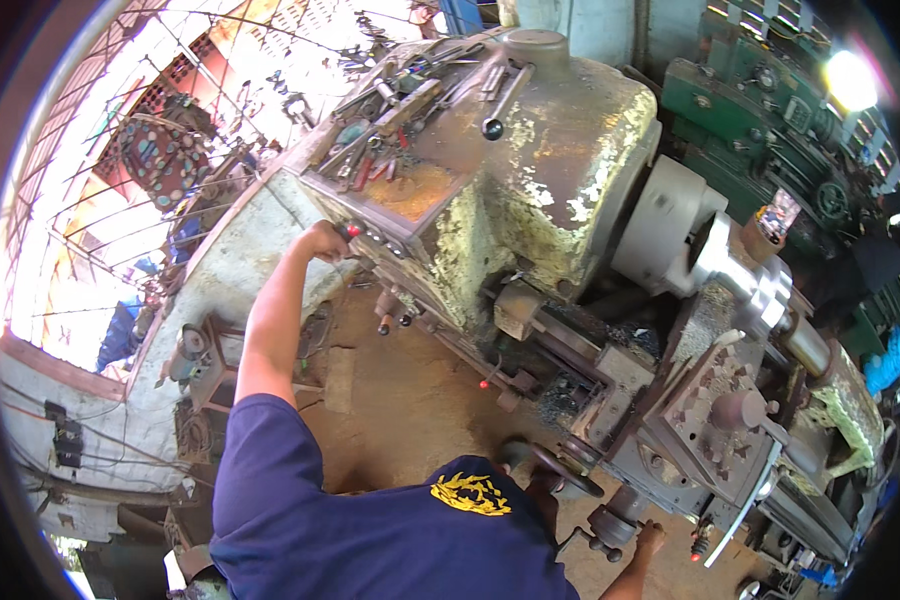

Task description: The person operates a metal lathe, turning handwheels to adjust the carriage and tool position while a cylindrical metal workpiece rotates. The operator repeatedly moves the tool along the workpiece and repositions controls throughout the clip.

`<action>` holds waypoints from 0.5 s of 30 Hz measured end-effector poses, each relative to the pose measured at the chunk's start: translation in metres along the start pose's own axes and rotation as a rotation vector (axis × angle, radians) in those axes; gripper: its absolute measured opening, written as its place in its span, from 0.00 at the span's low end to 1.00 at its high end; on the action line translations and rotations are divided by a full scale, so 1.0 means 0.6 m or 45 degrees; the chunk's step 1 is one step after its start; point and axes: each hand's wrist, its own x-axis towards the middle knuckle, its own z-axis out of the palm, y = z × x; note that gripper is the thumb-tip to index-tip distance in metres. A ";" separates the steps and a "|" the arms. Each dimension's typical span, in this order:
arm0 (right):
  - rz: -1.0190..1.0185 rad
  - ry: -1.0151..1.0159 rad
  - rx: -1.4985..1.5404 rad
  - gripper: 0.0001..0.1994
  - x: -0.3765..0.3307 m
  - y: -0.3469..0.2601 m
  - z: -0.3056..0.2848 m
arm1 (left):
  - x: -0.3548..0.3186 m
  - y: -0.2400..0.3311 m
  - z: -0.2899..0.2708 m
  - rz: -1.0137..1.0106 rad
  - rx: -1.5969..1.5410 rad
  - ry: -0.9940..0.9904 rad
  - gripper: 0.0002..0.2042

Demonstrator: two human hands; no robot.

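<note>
While the left hand [320,242] curls at the headstock [545,150] front edge (can't tell if it's gripping), the red knob [353,231] sits just right of its fingers; the right hand [650,538], nearer the crank [610,551], lies well apart, its finger state impossible to tell.

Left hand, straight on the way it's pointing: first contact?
Probably the small red knob on the front edge of the lathe headstock. The left hand is right beside it, possibly touching; depth is unclear.
</note>
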 end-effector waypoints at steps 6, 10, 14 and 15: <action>-0.042 -0.002 -0.259 0.21 -0.022 -0.023 -0.010 | 0.009 -0.017 0.103 0.208 0.416 1.086 0.12; 0.063 -0.055 -0.192 0.27 -0.043 -0.049 -0.011 | 0.011 -0.029 0.128 0.385 0.501 1.173 0.22; 0.146 -0.092 -0.066 0.23 -0.056 -0.074 -0.037 | -0.007 -0.050 0.176 0.623 0.715 1.455 0.39; 0.005 -0.104 -0.191 0.22 -0.061 -0.082 -0.044 | -0.012 -0.053 0.209 0.291 0.652 1.404 0.46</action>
